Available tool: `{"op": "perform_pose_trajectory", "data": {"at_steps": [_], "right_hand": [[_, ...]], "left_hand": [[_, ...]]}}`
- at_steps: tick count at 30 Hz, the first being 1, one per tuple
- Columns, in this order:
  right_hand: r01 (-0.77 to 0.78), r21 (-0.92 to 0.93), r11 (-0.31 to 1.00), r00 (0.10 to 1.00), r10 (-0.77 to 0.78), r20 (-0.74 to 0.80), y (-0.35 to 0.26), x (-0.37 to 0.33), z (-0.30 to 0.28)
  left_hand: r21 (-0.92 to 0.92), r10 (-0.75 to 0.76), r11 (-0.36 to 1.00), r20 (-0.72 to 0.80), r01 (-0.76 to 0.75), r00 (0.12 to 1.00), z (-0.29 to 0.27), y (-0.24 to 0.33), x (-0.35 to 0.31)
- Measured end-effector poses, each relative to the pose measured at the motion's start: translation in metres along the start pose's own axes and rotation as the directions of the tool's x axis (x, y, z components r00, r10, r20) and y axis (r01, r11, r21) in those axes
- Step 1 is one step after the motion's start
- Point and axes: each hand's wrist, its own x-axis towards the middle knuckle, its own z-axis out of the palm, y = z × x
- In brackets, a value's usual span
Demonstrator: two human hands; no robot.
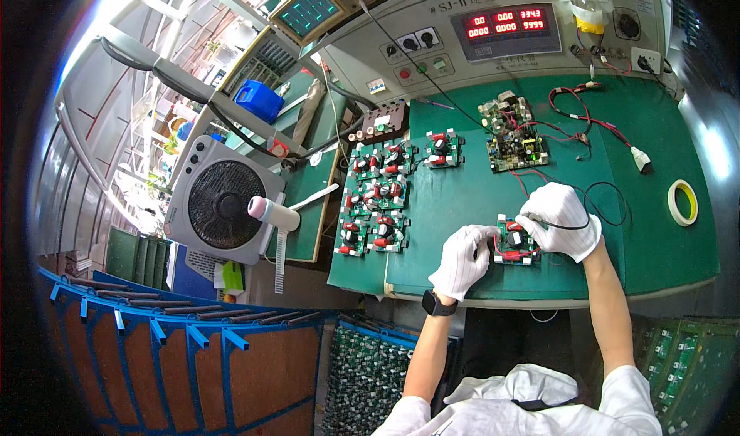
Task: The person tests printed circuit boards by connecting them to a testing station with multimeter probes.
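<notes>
On the green mat before me lies a small green circuit board [509,257] with red parts and a round black coil. My left hand [465,259], in a white glove, pinches at the board's left edge. Over its upper right side my right hand [561,216], also gloved, is closed with the fingers pointing down. A thin black cable [626,205] loops on the mat and runs across the right hand to its fingertips; its tip is hidden. Behind stands a larger circuit board [515,139] wired with red leads [569,132].
Several similar boards [378,193] stand in rows on the left, one board [443,149] apart. A tape roll [682,202] and a white plug [640,159] lie right. A panel with red displays [506,31] backs the bench. A fan [227,203] and blue-framed rack [185,336] are left.
</notes>
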Motion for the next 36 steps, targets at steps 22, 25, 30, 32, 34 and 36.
{"op": "perform_pose_trajectory", "data": {"at_steps": [22, 25, 30, 32, 34, 36], "right_hand": [[0.017, 0.014, 1.000, 1.000, -0.017, -0.017, 0.001, 0.002, 0.000], [0.014, 0.015, 1.000, 1.000, -0.014, -0.018, -0.001, 0.001, 0.000], [0.005, 0.023, 1.000, 1.000, -0.005, -0.016, -0.001, -0.005, 0.002], [-0.005, 0.006, 1.000, 1.000, 0.005, 0.009, 0.001, -0.009, 0.001], [0.026, -0.022, 0.999, 0.999, -0.027, -0.029, 0.007, -0.008, 0.001], [0.026, -0.037, 0.999, 0.999, -0.027, -0.040, 0.011, -0.006, 0.005]], "left_hand": [[0.001, 0.010, 1.000, 0.005, -0.010, 1.000, -0.001, 0.000, 0.003], [-0.003, -0.006, 1.000, 0.006, 0.006, 1.000, -0.001, 0.001, 0.000], [0.004, -0.017, 1.000, 0.006, 0.017, 1.000, 0.000, 0.005, -0.004], [-0.020, -0.071, 0.997, 0.045, 0.072, 0.996, 0.003, 0.002, -0.008], [-0.007, -0.025, 1.000, 0.015, 0.025, 1.000, 0.009, -0.005, -0.001], [-0.008, 0.008, 1.000, -0.010, -0.008, 1.000, 0.005, -0.004, 0.003]]}}
